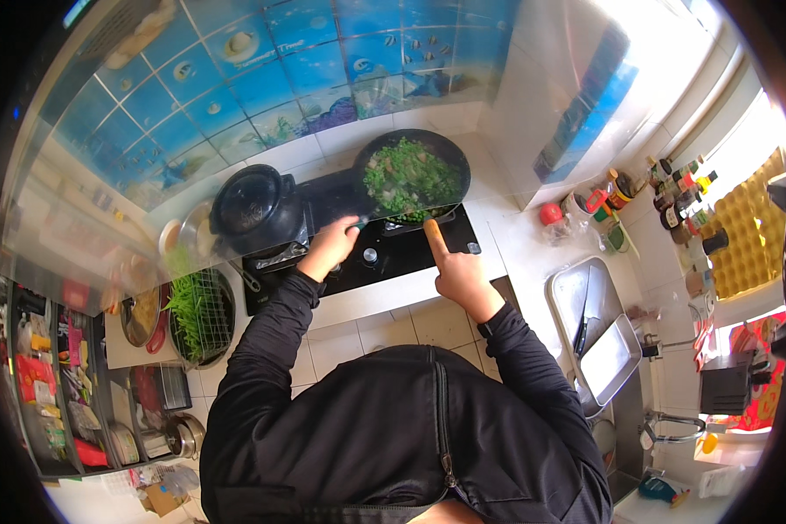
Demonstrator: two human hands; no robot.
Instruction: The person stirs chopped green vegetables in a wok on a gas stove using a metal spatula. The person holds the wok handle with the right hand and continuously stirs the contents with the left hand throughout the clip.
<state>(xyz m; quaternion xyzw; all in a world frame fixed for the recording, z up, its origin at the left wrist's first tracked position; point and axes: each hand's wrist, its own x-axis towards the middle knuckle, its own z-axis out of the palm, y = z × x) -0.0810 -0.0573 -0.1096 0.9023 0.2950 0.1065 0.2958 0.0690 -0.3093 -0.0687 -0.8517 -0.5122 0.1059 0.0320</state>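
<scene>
A dark wok (466, 164) holds chopped green vegetables (409, 170) with small pale pieces, over the right burner of a black glass gas hob (393, 259). My right hand (466, 278) is closed around the wok's wooden handle (435, 237). At the hob's middle, below and left of the wok, my left hand (333, 247) has its fingers bent beside a small dark green object, perhaps the end of a utensil handle; its grip is unclear. A lidded black pot (252, 206) stands over the left burner.
A transparent splash guard (327, 219) crosses over the hob. Left are leafy greens (193, 308) on a wire rack and a red-handled pan (141, 321). At right, a metal tray (560, 288) holds a knife (583, 321) and a smaller tray (609, 360), near seasoning bottles (678, 190) and a tap (678, 426).
</scene>
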